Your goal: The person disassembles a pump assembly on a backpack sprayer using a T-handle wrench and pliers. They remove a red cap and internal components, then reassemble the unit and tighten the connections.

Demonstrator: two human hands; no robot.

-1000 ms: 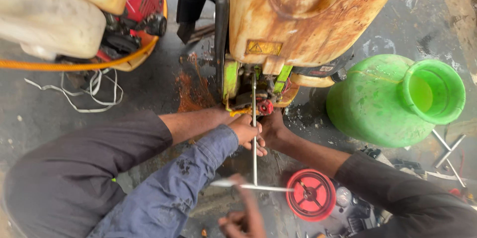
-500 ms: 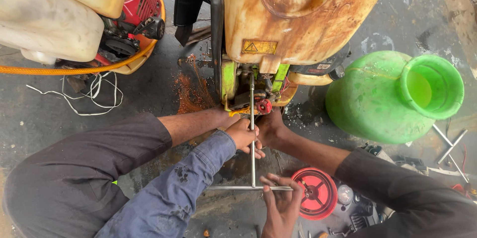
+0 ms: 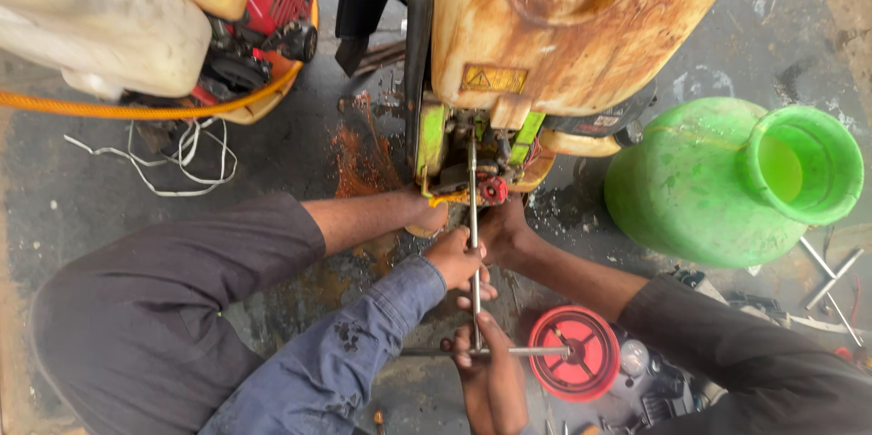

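Observation:
A rusty yellow tank sprayer (image 3: 563, 26) stands on the wet floor. A long metal rod (image 3: 473, 244) with a T-shaped crossbar (image 3: 527, 350) runs up into its green and yellow base (image 3: 472, 163). My left hand (image 3: 425, 217) in a dark sleeve rests against that base, half hidden. My right hand (image 3: 505, 233) reaches under the red knob (image 3: 493, 190), beside the rod, its fingers out of sight. Another person's blue-sleeved hand (image 3: 459, 262) grips the rod. A further hand (image 3: 490, 371) from below holds the crossbar.
A big green plastic jug (image 3: 727, 181) with an open mouth stands at the right. A red round cap (image 3: 577, 353) lies by the crossbar. At upper left sit a second white tank sprayer (image 3: 100, 17) with a red engine, a yellow hose and loose white cord (image 3: 182, 158).
The hand from below has shifted along the crossbar and the crossbar has turned slightly. The hands at the sprayer's base have stayed in place.

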